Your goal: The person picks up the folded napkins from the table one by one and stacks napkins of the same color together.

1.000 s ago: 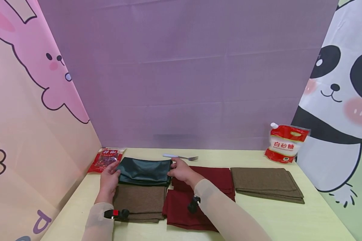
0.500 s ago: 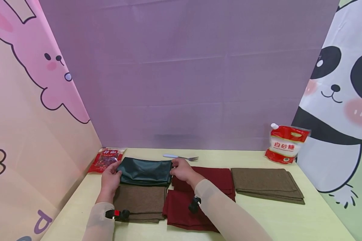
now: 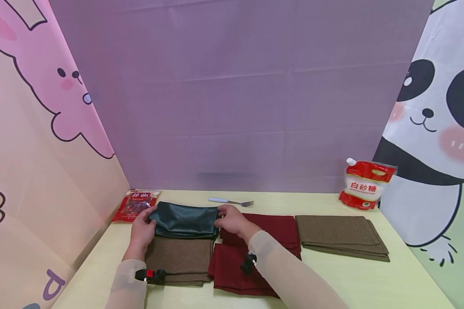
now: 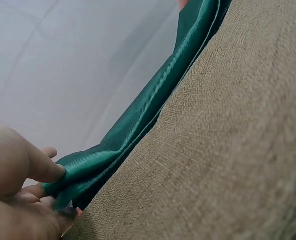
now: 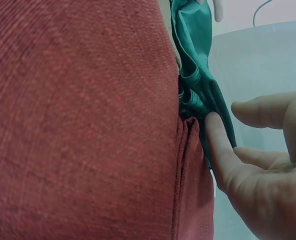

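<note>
1. A red packet (image 3: pixel 137 205) is lying at the table's far left, just beyond the left hand's fingers.
2. The left hand (image 3: pixel 141 231) is pinching the green cloth's left edge, thumb above and fingers beneath, probably to keep that side from slipping or creasing.
3. A folded brown cloth (image 3: pixel 179 255) is lying directly in front of the green one, apparently squared up with it as the nearer half of a column.
4. The green cloth (image 3: pixel 187 221) is resting between both hands at the left rear; holding it by opposite sides is likely helping its slick, shiny fabric lie straight.
5. A fork (image 3: pixel 232 201) is lying behind the cloths, seemingly set aside.
6. The right hand (image 3: pixel 233 219) is touching the green cloth's right edge with extended fingers, perhaps steadying it; whether they are truly pinching, I cannot say.
7. Two folded red cloths (image 3: pixel 280 227) are lying one before the other, alongside the left column.
8. Another brown cloth (image 3: pixel 340 234) is lying beside them, and a sugar pouch (image 3: pixel 367 184) is standing behind, well apart from both hands.
</note>
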Demonstrator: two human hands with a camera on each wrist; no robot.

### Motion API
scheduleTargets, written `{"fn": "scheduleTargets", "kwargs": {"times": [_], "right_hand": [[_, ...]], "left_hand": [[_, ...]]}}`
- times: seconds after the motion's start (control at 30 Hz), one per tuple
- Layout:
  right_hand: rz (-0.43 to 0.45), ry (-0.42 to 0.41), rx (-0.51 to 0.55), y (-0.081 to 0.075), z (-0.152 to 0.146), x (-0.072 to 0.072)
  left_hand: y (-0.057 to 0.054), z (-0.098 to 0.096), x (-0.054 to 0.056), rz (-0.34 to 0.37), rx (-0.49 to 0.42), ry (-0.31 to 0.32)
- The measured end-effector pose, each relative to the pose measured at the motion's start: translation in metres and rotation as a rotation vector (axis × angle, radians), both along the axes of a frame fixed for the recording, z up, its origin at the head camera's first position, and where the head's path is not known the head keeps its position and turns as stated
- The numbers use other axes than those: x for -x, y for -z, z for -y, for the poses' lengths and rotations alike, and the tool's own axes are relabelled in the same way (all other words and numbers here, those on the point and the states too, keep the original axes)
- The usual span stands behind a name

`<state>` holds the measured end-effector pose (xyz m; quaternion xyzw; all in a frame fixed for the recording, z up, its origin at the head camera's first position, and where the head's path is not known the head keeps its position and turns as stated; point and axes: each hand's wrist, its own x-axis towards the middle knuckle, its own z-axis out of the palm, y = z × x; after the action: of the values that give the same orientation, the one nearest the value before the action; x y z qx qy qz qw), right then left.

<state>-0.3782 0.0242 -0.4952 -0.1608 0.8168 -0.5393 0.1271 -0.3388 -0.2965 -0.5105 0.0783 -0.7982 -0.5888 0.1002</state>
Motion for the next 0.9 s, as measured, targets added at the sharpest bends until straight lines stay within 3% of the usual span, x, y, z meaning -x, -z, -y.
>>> {"fn": "scheduleTargets", "kwargs": {"times": [0.9], "right_hand": [[0.020,0.002,-0.017,-0.0005,-0.0019,-0.0003]], "left_hand": [[0.0047,0.0046,0.0044,0.078,0.042,0.017]]}}
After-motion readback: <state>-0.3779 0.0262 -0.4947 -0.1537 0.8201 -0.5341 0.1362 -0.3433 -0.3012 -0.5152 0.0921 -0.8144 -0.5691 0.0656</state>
